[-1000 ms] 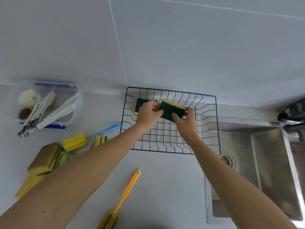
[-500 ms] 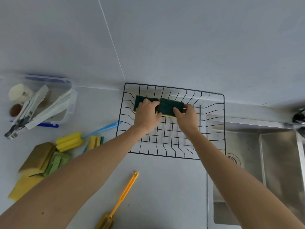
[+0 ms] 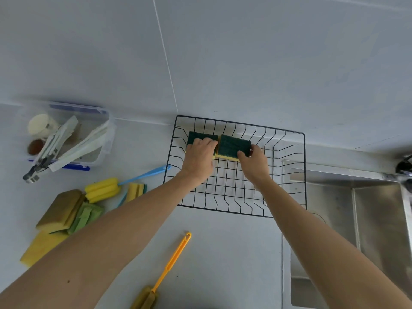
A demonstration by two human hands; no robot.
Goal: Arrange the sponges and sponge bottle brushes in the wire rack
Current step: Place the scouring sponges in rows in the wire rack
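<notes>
A black wire rack [image 3: 289, 172] sits on the counter against the wall. Two green-and-yellow sponges lie side by side along its far edge. My left hand [image 3: 199, 155] rests on the left sponge [image 3: 196, 136], covering most of it. My right hand [image 3: 253, 162] grips the right sponge [image 3: 233, 145] at its right end. On the counter to the left lie a yellow sponge brush with a blue handle [image 3: 102, 189], a pile of brown, green and yellow sponges [image 3: 64, 212] and a small yellow sponge [image 3: 134, 191]. An orange-handled sponge brush [image 3: 171, 262] lies near the front.
A clear plastic box [image 3: 104, 139] with tongs, a white cup and other utensils stands at the far left. A steel sink [image 3: 361, 226] lies right of the rack, with a tap [image 3: 404, 167] at the right edge. The tiled wall rises behind the rack.
The right sponge came down from a tilted hold to lie flat beside the left sponge at the rack's far edge. Both hands stayed on the sponges.
</notes>
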